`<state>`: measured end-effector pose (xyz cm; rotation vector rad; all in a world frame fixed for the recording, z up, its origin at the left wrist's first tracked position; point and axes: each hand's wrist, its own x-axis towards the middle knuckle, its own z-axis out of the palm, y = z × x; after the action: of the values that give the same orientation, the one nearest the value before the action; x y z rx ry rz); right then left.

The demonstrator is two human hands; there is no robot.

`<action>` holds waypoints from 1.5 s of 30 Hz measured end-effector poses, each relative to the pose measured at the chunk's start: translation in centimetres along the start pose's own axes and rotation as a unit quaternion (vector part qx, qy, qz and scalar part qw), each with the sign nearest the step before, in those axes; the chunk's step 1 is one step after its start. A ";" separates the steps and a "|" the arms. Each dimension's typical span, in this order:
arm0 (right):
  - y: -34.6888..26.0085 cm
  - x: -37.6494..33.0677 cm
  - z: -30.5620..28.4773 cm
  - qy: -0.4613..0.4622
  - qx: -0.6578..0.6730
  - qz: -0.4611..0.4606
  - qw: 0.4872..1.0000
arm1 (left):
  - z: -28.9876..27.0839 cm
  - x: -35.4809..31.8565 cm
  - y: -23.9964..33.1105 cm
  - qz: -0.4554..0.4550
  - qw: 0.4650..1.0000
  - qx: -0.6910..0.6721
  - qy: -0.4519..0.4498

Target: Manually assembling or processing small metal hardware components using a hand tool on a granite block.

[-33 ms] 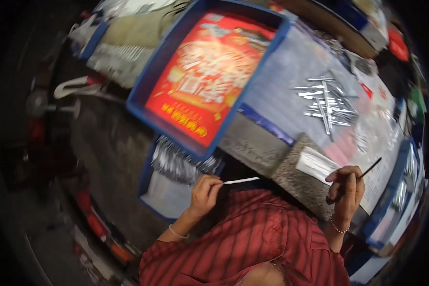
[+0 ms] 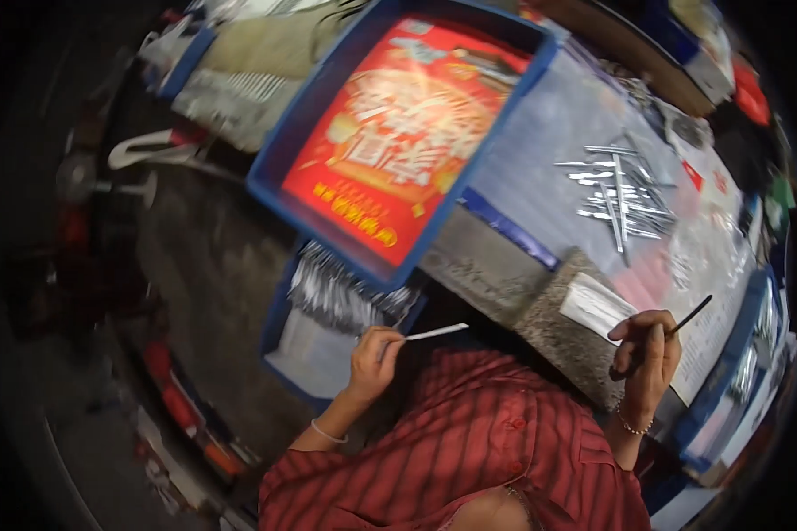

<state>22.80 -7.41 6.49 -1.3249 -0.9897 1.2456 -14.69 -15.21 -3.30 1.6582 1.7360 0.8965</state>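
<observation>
Between the thumb and fingers of my left hand (image 2: pixel 375 361) is a slim, pale, silvery-white strip (image 2: pixel 439 332), its free end pointing right in front of my shirt. My right hand (image 2: pixel 648 358) is closed around a thin dark stick (image 2: pixel 696 311) that sticks out up and to the right; its gripped end is hidden by the fingers. Just left of those fingers a white rectangular pad (image 2: pixel 591 303) lies on a speckled stone block (image 2: pixel 549 329). Beyond it, a loose pile of shiny metal rods (image 2: pixel 618 196) rests on a pale bluish sheet (image 2: pixel 540 133).
A large blue tray (image 2: pixel 270 181) with a red printed sheet inside stands at the far middle. Partly beneath it, a smaller blue tray (image 2: pixel 279 382) holds many silvery pieces (image 2: pixel 332 288). At the right edge is another blue tray (image 2: pixel 722 407). White-handled pliers (image 2: pixel 142 149) lie at the left.
The bench and trays have shifted slightly right in view. My left hand has moved a little left and up with the strip. My right hand keeps its hold on the stick.
</observation>
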 end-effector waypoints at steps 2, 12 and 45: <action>-0.2 0.4 1.6 -0.043 -0.015 0.006 0.999 | -2.0 -4.1 -3.6 -0.106 0.993 0.032 0.050; -1.5 0.1 4.8 -0.182 -0.209 0.000 0.961 | -1.1 -8.4 -14.0 -0.263 0.932 0.087 0.232; -2.8 1.1 0.4 -0.221 -0.241 -0.083 0.941 | 1.8 5.7 8.1 0.226 0.972 0.047 -0.046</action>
<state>22.72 -5.82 9.15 -1.3084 -1.7786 1.2395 -8.65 -9.37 2.22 2.1726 1.3765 0.9250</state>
